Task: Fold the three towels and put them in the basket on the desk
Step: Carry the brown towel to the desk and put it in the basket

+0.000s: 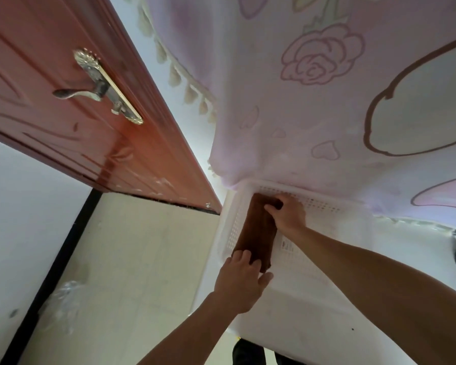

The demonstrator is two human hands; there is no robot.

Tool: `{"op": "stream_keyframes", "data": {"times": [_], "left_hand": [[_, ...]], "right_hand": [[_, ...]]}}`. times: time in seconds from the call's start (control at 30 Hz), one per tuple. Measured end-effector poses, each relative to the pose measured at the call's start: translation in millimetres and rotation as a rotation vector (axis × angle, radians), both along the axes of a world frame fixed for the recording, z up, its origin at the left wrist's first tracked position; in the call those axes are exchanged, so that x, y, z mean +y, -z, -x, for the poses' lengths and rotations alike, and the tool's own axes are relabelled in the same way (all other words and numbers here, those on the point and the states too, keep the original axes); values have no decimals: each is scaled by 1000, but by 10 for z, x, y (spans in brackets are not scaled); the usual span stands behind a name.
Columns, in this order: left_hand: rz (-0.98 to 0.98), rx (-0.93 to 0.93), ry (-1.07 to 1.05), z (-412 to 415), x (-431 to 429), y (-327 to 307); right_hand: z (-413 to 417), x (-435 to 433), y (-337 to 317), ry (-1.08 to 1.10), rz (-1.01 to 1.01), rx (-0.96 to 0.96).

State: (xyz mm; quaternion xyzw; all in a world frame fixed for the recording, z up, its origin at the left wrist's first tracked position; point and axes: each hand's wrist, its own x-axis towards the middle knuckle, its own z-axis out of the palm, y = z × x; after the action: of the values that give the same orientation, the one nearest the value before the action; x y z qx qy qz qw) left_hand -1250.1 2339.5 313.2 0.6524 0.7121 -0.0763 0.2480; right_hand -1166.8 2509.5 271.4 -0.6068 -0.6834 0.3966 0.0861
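- A folded brown towel (257, 233) is lying inside the white basket (231, 227), along the basket's left wall, its long side running from 12 o'clock to 6 o'clock.
- The basket is sitting on the white desk (313, 325), at the desk's far left corner, with its far rim touching the hanging pink flowered curtain (327, 101).
- The right hand (287, 214) is pressing on the far end of the towel, at 12 o'clock of it; the fingers (273, 205) are curling down over the cloth's right edge, closed on the towel.
- The left hand (244, 281) is resting at the towel's near end, at 6 o'clock; its fingertips (244, 255) are lying on top of the cloth, spread and fairly flat, the thumb sticking out toward 3 o'clock over the desk.
- Whether the left fingers are pinching the towel or only pushing on it cannot be told.
- The middle of the towel is showing bare between the two hands.
- A reddish wooden door (77, 114) with a metal handle (74, 93) is standing at 10 o'clock of the basket, well apart from it.
- Pale floor tiles (129, 259) are showing at 8 o'clock, beside the desk's left edge.
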Motion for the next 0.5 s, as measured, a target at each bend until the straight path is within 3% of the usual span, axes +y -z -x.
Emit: {"op": "stream_keyframes", "data": {"times": [0.07, 0.17, 0.23, 0.37, 0.5], "left_hand": [[-12, 24, 40, 25, 14, -52], [-51, 68, 83, 77, -16, -78], [26, 55, 96, 84, -37, -74], [127, 21, 150, 85, -5, -43], [199, -4, 178, 132, 73, 22]], "right_hand": [[-43, -15, -99, -122, -81, -83], [-191, -60, -247, -311, -416, -273], [-220, -90, -258, -438, -554, -315], [-32, -95, -142, -673, -340, -444], [117, -77, -13, -695, -276, -547]]}}
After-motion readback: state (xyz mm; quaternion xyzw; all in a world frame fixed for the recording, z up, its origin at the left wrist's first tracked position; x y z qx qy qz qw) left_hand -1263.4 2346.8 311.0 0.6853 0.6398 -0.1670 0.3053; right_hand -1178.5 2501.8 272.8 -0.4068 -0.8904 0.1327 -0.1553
